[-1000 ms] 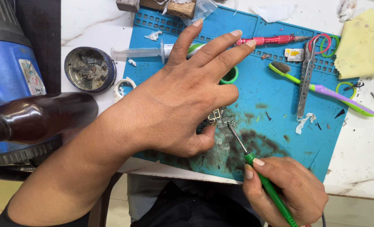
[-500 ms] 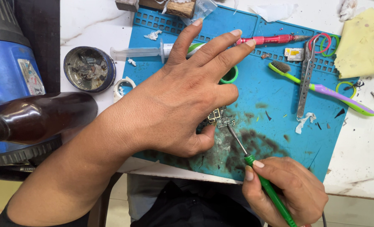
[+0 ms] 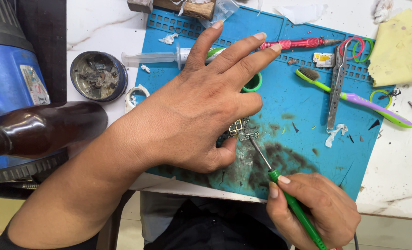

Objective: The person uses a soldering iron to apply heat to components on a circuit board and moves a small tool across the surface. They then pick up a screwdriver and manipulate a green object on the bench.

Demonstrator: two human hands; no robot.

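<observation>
My left hand [image 3: 201,106] lies flat over a blue work mat [image 3: 307,139], fingers spread, thumb and forefinger pinning a small circuit board [image 3: 241,128] to the mat. My right hand [image 3: 314,210] grips a thin green-handled tool [image 3: 289,201] like a pen at the mat's near edge. Its metal tip [image 3: 257,147] touches the board's right edge. Dark grime stains the mat around the board.
A brown glass bottle [image 3: 34,132] lies at the left over a blue device [image 3: 11,78]. A round tin [image 3: 98,76], a syringe [image 3: 155,57], red screwdriver [image 3: 303,44], tweezers [image 3: 336,88], a toothbrush [image 3: 354,97], green ring [image 3: 253,84], rubber bands [image 3: 358,46] and a yellow cloth [image 3: 400,46] lie about.
</observation>
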